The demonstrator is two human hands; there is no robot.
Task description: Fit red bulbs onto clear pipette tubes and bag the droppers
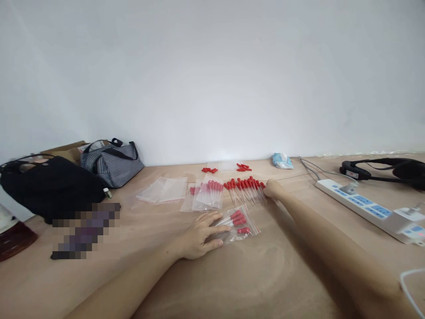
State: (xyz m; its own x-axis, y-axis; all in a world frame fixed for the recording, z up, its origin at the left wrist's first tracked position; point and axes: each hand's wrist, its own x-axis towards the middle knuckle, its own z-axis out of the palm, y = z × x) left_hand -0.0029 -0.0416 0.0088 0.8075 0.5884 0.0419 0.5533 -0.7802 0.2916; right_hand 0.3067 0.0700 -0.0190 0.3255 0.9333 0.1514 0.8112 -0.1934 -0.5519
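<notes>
My left hand (202, 235) lies with fingers spread at the left end of a clear zip bag (253, 227), its fingertips touching the plastic. Several droppers with red bulbs (237, 217) are inside that bag. Beyond it, a row of red-bulbed droppers (245, 188) rests on the table, clear tubes towards me. My right hand (274, 189) is at the row's right end, fingers curled by the last bulb; whatever is in them is hidden. Left of the row, overlapping clear bags (206, 201) hold more red-bulbed droppers.
Flat clear bags (168, 189) lie to the left. More red bulbs (244, 167) are near the wall. A black bag (53, 186), a striped bag (119, 164) and a small bottle (108, 193) stand left. A blue mask (282, 161), power strip (358, 204) and black headset (381, 170) lie right.
</notes>
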